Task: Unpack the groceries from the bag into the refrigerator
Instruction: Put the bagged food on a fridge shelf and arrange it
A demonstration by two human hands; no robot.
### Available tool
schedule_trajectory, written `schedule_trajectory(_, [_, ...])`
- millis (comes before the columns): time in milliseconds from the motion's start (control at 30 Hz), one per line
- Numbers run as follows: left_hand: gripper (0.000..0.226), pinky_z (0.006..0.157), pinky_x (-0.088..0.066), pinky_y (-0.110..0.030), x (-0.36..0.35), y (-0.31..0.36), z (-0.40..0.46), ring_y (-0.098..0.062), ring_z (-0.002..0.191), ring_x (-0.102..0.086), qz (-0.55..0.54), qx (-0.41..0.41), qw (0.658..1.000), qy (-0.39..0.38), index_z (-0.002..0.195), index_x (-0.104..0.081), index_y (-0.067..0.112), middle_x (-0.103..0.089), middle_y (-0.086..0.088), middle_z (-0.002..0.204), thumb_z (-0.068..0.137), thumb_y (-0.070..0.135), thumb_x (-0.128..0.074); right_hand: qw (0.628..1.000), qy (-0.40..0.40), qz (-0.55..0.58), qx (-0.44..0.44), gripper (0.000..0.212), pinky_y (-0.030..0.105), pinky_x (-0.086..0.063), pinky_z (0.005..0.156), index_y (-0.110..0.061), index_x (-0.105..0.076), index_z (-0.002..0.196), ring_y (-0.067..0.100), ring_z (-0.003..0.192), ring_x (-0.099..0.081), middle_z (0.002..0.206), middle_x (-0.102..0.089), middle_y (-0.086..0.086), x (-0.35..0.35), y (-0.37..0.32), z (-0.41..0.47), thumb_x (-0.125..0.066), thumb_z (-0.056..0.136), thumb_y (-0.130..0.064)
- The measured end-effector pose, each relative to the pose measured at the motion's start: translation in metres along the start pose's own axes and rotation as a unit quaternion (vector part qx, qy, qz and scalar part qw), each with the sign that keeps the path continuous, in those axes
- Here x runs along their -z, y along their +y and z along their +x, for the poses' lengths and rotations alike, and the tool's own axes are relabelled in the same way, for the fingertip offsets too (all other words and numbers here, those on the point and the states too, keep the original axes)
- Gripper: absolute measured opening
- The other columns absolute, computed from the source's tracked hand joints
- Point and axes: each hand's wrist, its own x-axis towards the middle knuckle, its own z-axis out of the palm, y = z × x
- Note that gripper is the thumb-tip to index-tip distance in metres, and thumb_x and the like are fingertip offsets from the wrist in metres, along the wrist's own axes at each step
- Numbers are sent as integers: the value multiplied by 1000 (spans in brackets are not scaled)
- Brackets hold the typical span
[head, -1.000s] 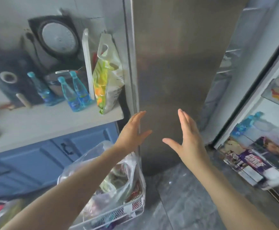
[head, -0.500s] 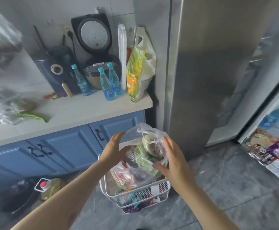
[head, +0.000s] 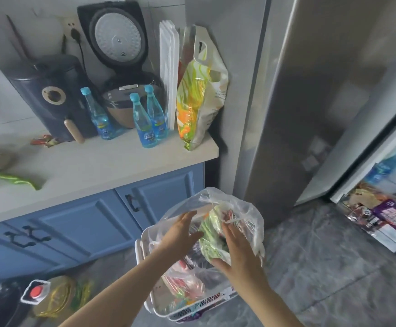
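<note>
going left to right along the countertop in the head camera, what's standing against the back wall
Dark blue appliance → rice cooker → white boards → colourful handled bag, then the refrigerator.

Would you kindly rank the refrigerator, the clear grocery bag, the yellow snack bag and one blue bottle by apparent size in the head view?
1. refrigerator
2. clear grocery bag, though nearness to the camera enlarges it
3. yellow snack bag
4. blue bottle

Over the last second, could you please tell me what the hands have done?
Both hands dropped from in front of the fridge side to the clear bag in the white basket. The left hand and right hand now rest on it. The basket stayed put.
</note>
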Motion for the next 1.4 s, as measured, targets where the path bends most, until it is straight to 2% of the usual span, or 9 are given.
schedule_trajectory(167, [61, 105, -36, -28, -22, 0, 47, -17, 127, -46, 8, -24, 998, -60, 145, -33, 22, -38, 2, 148, 91, 36, -59, 999, -3, 3, -31, 91, 30, -34, 111, -43, 6, 148, 7, 142, -18, 154, -18, -10, -17, 10, 12, -58, 84, -55])
schedule_trajectory(267, [54, 103, -41, -36, -39, 0, 75, -18, 124, -49, 2, 3, 997, -81, 139, -42, 23, -48, 2, 141, 90, 39, -57, 999, 29, 2, -35, 93, 24, -28, 113, -47, 5, 147, -6, 140, -6, 151, -19, -17, -22, 15, 15, -62, 83, -50])
schedule_trajectory(367, [40, 91, -50, -37, -55, 5, 98, -20, 105, -59, -43, 43, 996, -70, 124, -54, 17, -62, -3, 120, 89, 36, -56, 998, 54, 5, -44, 96, 19, -30, 105, -55, 7, 142, -13, 132, -9, 141, -25, -22, -21, 19, 14, -67, 82, -46])
schedule_trajectory(500, [38, 80, -46, -32, -70, 10, 113, -27, 103, -60, -67, 122, 990, -38, 122, -51, 11, -62, -8, 113, 90, 30, -57, 997, 57, -5, -52, 88, 26, -41, 104, -48, -2, 143, 3, 140, -21, 151, -24, -15, -23, 25, 10, -66, 83, -47])
schedule_trajectory(700, [14, 74, -46, -34, -53, 8, 99, -28, 89, -61, -26, 76, 997, -6, 102, -55, 10, -62, -9, 97, 95, 17, -46, 999, 26, -5, -41, 83, 14, -39, 92, -59, 1, 138, -5, 121, -34, 129, -35, -23, -20, 17, 12, -63, 87, -42])
schedule_trajectory(967, [36, 54, -34, -20, -23, -31, 36, -1, 51, -39, -122, 4, 992, -11, 63, -38, 27, -46, 9, 60, 92, 16, -57, 998, 33, -14, -56, 60, 28, -34, 110, -27, -29, 146, 10, 130, -38, 138, -44, -8, -38, 10, 42, -50, 90, -29])
schedule_trajectory(1167, [36, 53, -36, -14, -2, -76, 19, 0, 53, -40, -42, 37, 998, 8, 64, -39, 29, -47, 9, 62, 93, 18, -56, 993, 96, 3, -74, 58, 27, -50, 83, -31, -49, 124, 11, 104, -50, 114, -50, -8, -42, -1, 62, -62, 73, -56])
schedule_trajectory(1267, [32, 53, -38, -17, -8, -85, 18, -6, 55, -45, -68, 80, 994, 27, 65, -45, 27, -55, 4, 68, 93, 16, -56, 994, 36, 11, -106, 74, 29, -45, 91, -30, -44, 129, 14, 113, -42, 121, -40, -6, -44, 1, 74, -63, 66, -65])
schedule_trajectory(1400, [16, 67, -51, -42, -18, -70, 19, -18, 60, -53, -218, 163, 962, 26, 77, -53, 14, -62, -12, 80, 93, 11, -54, 981, 21, 87, -170, 88, 28, -42, 97, -27, -21, 147, 13, 122, -44, 132, -39, -8, -45, 7, 84, -68, 78, -52])
